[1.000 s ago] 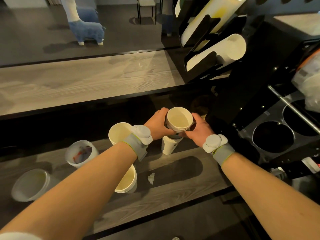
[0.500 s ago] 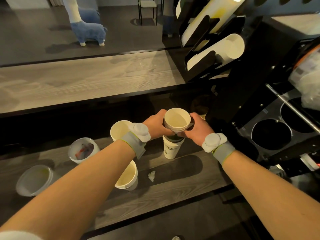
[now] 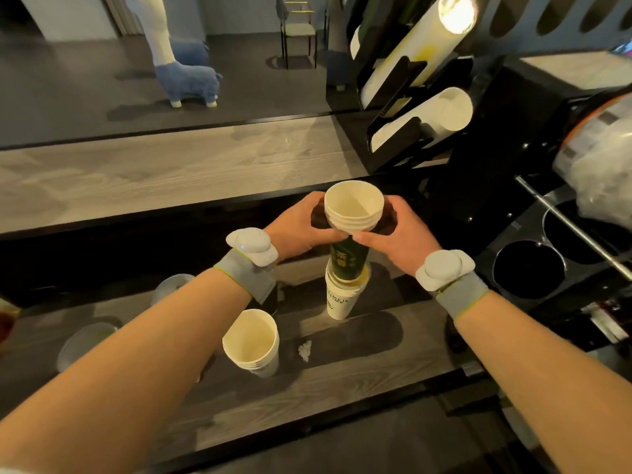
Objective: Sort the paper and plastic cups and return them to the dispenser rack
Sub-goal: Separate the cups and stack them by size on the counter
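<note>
The left forearm covers much of two pale plastic cups at the left of the lower counter: one plastic cup shows only part of its rim, and the farther plastic cup only a sliver, so what they hold cannot be made out. The dispenser rack is cut off at the top edge. Two slanted rows of white cups lie in it, an upper row and a lower row. Three paper stacks show. The first is a held stack with a dark green printed side and about four nested rims. Its foot sits in the mouth of a white stack standing on the counter. A third stack stands beside the left wrist, near a small crumpled scrap. The left hand and right hand both curl round the held stack just under its rims, the thumbs nearly meeting in front. The fingers behind it are hidden.
</note>
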`<state>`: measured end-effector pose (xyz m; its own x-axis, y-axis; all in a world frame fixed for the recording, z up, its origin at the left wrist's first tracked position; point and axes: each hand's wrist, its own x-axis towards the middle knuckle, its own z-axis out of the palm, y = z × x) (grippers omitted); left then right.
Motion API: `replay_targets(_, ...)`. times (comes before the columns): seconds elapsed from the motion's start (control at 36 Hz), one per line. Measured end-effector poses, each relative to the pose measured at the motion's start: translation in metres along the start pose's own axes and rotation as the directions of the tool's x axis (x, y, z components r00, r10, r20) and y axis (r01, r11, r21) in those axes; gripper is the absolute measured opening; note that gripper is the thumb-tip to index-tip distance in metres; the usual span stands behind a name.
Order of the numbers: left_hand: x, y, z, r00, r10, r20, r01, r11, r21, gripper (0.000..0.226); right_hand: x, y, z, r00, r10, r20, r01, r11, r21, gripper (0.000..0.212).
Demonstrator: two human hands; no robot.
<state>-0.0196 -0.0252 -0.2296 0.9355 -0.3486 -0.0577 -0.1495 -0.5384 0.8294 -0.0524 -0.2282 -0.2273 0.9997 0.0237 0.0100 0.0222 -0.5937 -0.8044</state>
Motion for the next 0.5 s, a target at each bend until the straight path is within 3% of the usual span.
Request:
replay_targets(0.28, -0.032, 0.019, -0.049, 0.999, 0.028, -0.034, -0.031, 0.995, -0.096, 0.073, -0.007, -0.048, 0.005, 0.99, -0.137, 0.009, 0.137, 0.99, 0.043, 0.069)
replay_targets(0.5, -0.067, -0.004, -0.088, 0.995, -0.018, -0.095, 0.01, 0.997, -0.077, 0.088, -0.005, -0.083, 0.042, 0.977, -0.193, 0.095, 0.185, 0.979, 0.079, 0.069)
